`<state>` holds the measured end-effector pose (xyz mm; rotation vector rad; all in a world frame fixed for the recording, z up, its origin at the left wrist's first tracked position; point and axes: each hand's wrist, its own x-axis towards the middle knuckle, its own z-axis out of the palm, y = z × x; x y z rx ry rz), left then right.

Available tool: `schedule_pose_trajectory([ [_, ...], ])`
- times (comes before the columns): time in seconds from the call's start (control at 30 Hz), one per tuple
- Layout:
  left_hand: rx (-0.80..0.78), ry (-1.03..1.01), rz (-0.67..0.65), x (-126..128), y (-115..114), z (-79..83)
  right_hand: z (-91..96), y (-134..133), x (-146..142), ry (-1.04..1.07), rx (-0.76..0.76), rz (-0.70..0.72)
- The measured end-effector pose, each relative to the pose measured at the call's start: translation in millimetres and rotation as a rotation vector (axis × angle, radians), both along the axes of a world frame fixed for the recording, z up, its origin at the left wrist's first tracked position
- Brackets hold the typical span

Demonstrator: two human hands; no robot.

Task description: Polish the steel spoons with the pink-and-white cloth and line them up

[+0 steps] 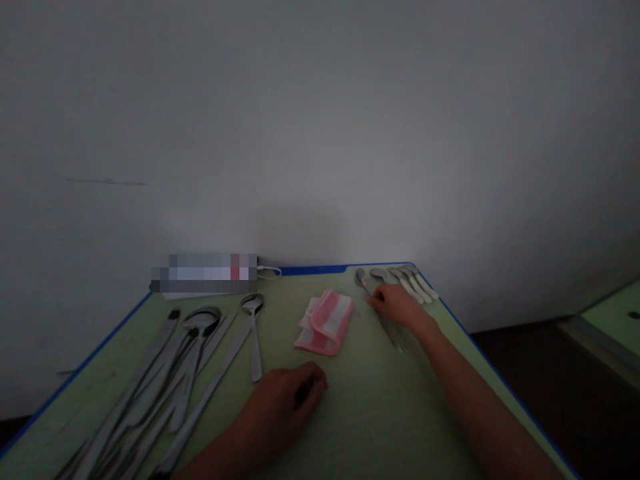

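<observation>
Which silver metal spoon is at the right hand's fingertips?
The silver metal spoon leftmost in the far-right group: its handle meets the right hand's fingertips; the group's other utensils lie farther right.

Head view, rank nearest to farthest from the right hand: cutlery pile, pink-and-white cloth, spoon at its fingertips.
1. Spoon: at the fingertips of the right hand.
2. Pink-and-white cloth: left of that hand, apart from it.
3. Cutlery pile: well over on the left side.

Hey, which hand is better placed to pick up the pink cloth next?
Probably the left hand: it's close to the cloth with nothing visible in it, while the right hand has its fingertips on a spoon.
</observation>
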<state>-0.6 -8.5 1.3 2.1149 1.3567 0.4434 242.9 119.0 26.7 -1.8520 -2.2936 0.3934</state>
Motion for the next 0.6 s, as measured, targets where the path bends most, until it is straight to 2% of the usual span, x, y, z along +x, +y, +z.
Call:
schedule_pose_trajectory([
  [0.23,-0.012,0.004,-0.004,0.7,-0.9,1.2,-13.2,2.9,2.7,-0.061,0.037,-0.085],
  [0.4,0.009,0.012,-0.019,1.0,-0.4,0.8,-19.5,6.0,-7.7,-0.078,0.104,-0.138],
  [0.53,0.023,0.016,-0.013,1.1,-0.3,1.1,-10.8,3.7,-10.3,-0.061,0.181,-0.105],
  [0.6,0.026,0.018,-0.006,1.4,-0.7,1.7,-2.6,0.6,-5.9,-0.067,0.17,-0.077],
])
